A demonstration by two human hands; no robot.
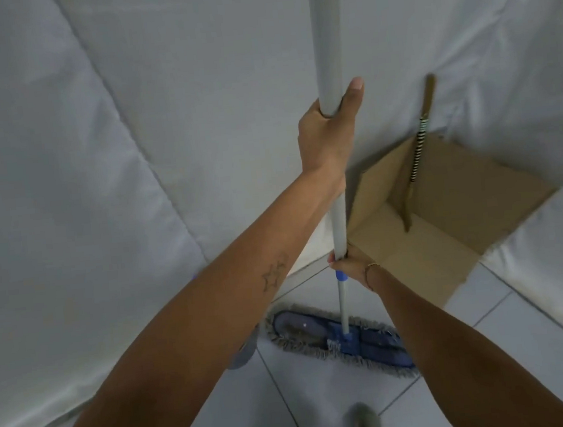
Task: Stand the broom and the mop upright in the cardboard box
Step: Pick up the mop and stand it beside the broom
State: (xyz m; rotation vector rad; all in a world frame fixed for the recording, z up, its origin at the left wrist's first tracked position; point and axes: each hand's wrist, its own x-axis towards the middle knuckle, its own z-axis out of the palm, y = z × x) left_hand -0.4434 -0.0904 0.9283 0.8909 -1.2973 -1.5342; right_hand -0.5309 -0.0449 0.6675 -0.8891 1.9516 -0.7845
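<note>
White sheeting hanging behind, tiles (326,412) underfoot. Broom (417,152) already leaning in box (460,192) at two o'clock. Gripping mop (338,228) upright, left hand (325,133) wrapping high, right hand (352,265) closing low; head resting on floor at six o'clock, needing lifting in.

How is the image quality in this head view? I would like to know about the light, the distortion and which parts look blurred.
Head view: the light is dim, flat and bluish, with only a soft shadow inside the cardboard box; the wide-angle lens bends the floor tile lines and makes the mop handle look much thicker toward the top; the mop head is fairly sharp, while the foot at the bottom edge is blurred.
</note>
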